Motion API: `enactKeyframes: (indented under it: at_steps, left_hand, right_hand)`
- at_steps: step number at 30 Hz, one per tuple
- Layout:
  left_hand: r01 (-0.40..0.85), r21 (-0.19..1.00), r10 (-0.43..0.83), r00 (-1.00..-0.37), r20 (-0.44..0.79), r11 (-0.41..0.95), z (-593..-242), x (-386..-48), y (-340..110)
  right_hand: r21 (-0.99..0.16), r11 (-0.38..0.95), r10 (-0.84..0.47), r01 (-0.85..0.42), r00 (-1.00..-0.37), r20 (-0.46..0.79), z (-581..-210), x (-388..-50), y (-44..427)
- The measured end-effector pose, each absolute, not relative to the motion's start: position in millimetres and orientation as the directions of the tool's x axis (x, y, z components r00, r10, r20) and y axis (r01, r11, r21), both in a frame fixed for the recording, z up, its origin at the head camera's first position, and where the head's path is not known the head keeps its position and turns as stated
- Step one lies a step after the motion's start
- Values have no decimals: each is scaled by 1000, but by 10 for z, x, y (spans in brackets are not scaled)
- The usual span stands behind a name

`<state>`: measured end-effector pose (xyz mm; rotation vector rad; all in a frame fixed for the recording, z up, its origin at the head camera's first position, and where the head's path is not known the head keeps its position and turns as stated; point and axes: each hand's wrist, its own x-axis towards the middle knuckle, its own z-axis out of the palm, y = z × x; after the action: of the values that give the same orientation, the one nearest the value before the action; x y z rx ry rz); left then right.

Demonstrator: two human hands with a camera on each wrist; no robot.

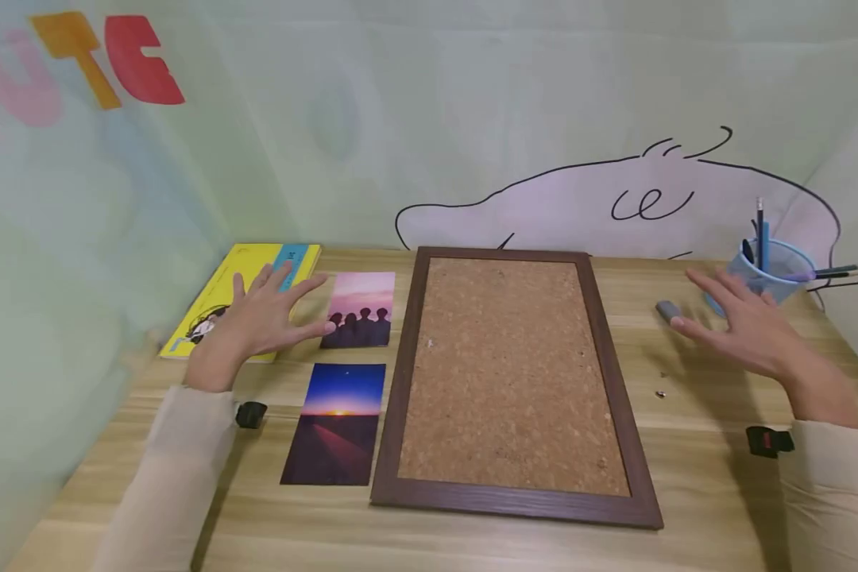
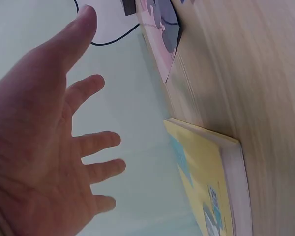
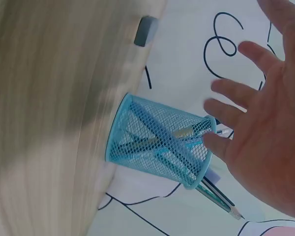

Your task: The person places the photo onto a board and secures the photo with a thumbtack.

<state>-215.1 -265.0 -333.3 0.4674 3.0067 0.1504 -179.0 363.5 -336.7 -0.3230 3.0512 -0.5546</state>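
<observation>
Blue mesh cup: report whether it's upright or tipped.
Upright: the blue mesh cup has its base on the table, with pencils sticking out of its top.

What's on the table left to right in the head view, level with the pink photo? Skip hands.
Book → pink photo → corkboard → grey block → cup.
</observation>
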Motion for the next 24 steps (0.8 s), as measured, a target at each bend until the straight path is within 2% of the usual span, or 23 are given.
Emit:
enactKeyframes:
  at_steps: [7,12,19,24]
  left_hand:
    - [389,192,407,-911,-65,901,-3404,-2365,-2571]
    - [375,300,417,-905,-89,877,-3470,-2585,-2511]
    - [319,301,368,-922,-122,899,-3560,-2870,-2319]
    - [212,317,286,-935,-210,925,-3624,-2955,-2239]
  right_hand:
    - [-345,894,-297,-286,-955,21,-3378,-1783,3575]
    - [-357,866,-355,-351,-933,56,-3360,-1787,3531]
    - [-460,824,-415,-330,-905,-95,-3357,-1819,3484]
    - [-479,822,-439,-307,-878,-190,-3399,-1815,3494]
